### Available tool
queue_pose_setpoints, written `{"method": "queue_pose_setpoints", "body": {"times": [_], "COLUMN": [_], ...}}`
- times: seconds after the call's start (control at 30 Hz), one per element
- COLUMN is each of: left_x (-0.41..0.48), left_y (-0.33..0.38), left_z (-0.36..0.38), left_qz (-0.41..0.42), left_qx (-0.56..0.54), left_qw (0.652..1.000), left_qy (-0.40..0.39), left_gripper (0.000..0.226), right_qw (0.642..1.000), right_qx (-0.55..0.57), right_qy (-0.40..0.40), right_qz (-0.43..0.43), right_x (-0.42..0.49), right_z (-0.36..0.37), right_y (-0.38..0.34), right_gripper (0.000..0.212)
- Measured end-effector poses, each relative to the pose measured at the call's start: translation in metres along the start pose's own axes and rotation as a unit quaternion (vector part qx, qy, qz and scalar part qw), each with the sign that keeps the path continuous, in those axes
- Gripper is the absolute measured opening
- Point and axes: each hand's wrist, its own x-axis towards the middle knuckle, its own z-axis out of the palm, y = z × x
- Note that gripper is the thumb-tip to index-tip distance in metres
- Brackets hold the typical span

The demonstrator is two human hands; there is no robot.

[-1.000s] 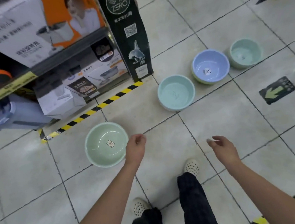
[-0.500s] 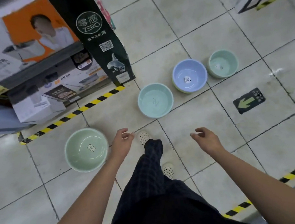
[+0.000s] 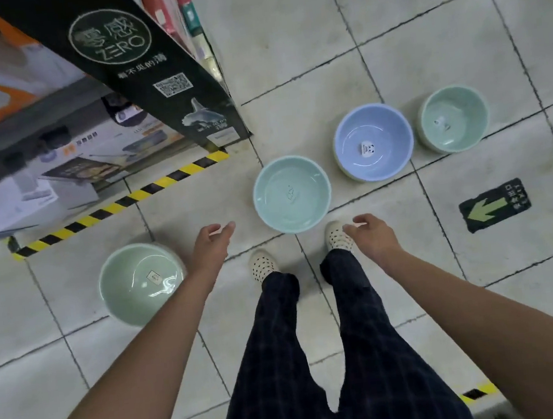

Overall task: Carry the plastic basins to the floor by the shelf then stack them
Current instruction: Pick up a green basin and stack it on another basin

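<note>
Head view: left hand (image 3: 212,247) and right hand (image 3: 373,237) loose-fingered, empty, flanking teal basin's (image 3: 292,193) near rim on floor (image 3: 312,53).

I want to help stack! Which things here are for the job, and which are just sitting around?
For the job:
pale green basin, turquoise basin, blue basin, small green basin, left hand and right hand, both holding nothing.

Just sitting around:
black ZERO box, boxes on the shelf, striped floor tape, green arrow sticker.
</note>
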Motion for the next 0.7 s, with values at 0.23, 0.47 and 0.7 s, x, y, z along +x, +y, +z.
{"method": "queue_pose_setpoints", "body": {"times": [0.23,0.47,0.7], "left_x": [0.148,0.303,0.424], "left_y": [-0.011,-0.1,-0.174], "left_z": [0.1,0.168,0.215], "left_qz": [-0.031,-0.059,-0.063], "left_qx": [-0.02,0.013,-0.074], "left_qw": [0.999,0.997,0.994], "left_qy": [0.013,0.055,0.043], "left_gripper": [0.066,0.08,0.083], "right_qw": [0.995,0.993,0.996], "right_qx": [-0.096,-0.119,-0.043], "right_qy": [-0.021,-0.001,0.059], "right_qz": [-0.019,-0.006,-0.053], "right_x": [0.172,0.352,0.479], "right_z": [0.036,0.107,0.166], "right_y": [-0.008,0.025,0.06], "right_gripper": [0.047,0.063,0.058]}}
